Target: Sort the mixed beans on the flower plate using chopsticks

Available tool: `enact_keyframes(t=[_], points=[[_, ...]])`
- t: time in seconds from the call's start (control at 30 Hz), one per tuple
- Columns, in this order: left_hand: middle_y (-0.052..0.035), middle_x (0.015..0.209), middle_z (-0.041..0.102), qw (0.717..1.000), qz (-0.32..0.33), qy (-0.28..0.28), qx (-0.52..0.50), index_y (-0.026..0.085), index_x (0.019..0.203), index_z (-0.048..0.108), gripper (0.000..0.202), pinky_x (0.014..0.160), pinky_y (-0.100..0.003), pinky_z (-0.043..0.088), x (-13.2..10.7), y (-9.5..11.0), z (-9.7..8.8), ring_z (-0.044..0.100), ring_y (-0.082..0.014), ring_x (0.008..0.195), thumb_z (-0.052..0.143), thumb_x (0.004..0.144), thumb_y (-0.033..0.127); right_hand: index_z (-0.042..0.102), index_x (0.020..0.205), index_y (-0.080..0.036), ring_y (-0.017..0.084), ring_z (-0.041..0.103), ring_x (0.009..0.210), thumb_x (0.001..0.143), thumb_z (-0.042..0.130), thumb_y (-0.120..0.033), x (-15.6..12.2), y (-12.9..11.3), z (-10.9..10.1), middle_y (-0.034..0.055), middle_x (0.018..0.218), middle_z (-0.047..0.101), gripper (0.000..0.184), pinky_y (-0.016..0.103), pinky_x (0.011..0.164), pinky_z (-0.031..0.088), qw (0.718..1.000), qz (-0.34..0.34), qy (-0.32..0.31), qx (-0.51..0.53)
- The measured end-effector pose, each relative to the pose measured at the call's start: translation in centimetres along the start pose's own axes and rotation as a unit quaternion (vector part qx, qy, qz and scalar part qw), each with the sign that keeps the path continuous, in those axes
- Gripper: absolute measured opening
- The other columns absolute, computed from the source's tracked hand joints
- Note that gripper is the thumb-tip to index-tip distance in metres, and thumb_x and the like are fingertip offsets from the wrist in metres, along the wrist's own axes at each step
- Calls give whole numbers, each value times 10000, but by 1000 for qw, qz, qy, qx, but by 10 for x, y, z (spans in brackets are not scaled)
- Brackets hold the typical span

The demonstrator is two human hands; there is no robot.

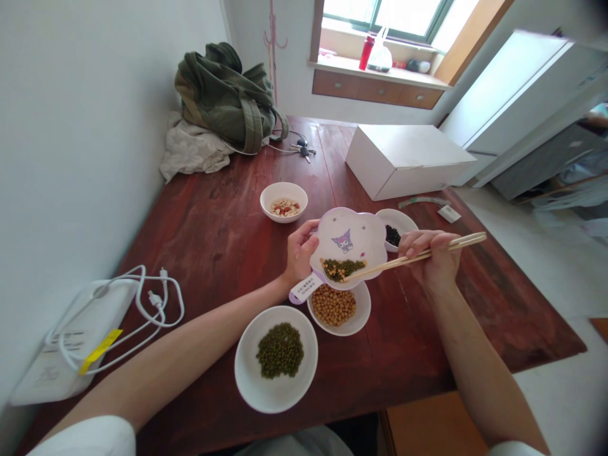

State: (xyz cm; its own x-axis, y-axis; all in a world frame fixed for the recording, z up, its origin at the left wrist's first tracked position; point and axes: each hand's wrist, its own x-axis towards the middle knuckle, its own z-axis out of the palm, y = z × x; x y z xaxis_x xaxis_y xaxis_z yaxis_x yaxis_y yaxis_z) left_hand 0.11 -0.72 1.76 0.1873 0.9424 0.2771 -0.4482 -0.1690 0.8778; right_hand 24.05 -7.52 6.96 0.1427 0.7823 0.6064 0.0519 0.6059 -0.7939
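Note:
My left hand (pixel 301 251) grips a white flower-shaped plate (pixel 349 221) with a purple rim and cartoon print, tilted toward me. Green beans and some yellow ones (pixel 339 269) have gathered at its lower edge. In my right hand (pixel 430 256) is a pair of chopsticks (pixel 413 258), their tips among those beans. Just under the plate's lower edge stands a white bowl of yellow beans (pixel 334 306), partly covered by it. Nearer to me is a white bowl (pixel 244 373) of green beans (pixel 280 350). A bowl of black beans (pixel 393 235) sits behind my right hand, partly hidden.
A bowl of peanuts (pixel 285 206) stands farther back on the red-brown table (pixel 190 228). A white box (pixel 411 158), keys (pixel 304 149) and a green bag (pixel 223 95) lie at the back. A white device with cables (pixel 90 329) lies at the left.

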Motion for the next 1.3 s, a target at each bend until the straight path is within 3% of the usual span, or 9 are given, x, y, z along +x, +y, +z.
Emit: enact_keyframes(t=[0.33,0.6,1.07,1.3], points=[[-56,847,715,1000,-3,-9,0,132,1045,771,602,615,-244,436,0,-2,-2,542,-142,681,747,785,674,788,673,-174,192,601,508,1000,661,-575,-3,1,-5,97,595,668,533,329,492,435,998,4,-49,-36],[-45,809,690,1000,3,-13,1,138,1041,774,590,616,-247,439,1,0,-1,538,-143,676,738,790,671,777,659,-175,194,610,514,981,675,-603,-4,3,-8,93,589,663,545,327,498,463,996,9,-72,-42],[-40,806,686,1000,3,-18,-12,139,1014,757,566,588,-228,413,2,-2,-1,522,-125,653,747,796,661,765,640,-168,196,623,523,973,682,-617,-5,2,-7,95,592,666,566,343,540,493,996,14,-78,-39],[-53,841,704,1000,-3,-9,-10,145,1020,767,567,603,-235,440,0,-1,0,542,-139,682,750,794,664,762,615,-180,176,542,442,982,646,-649,-3,-1,1,87,523,615,607,320,445,385,1000,6,-27,-13]])
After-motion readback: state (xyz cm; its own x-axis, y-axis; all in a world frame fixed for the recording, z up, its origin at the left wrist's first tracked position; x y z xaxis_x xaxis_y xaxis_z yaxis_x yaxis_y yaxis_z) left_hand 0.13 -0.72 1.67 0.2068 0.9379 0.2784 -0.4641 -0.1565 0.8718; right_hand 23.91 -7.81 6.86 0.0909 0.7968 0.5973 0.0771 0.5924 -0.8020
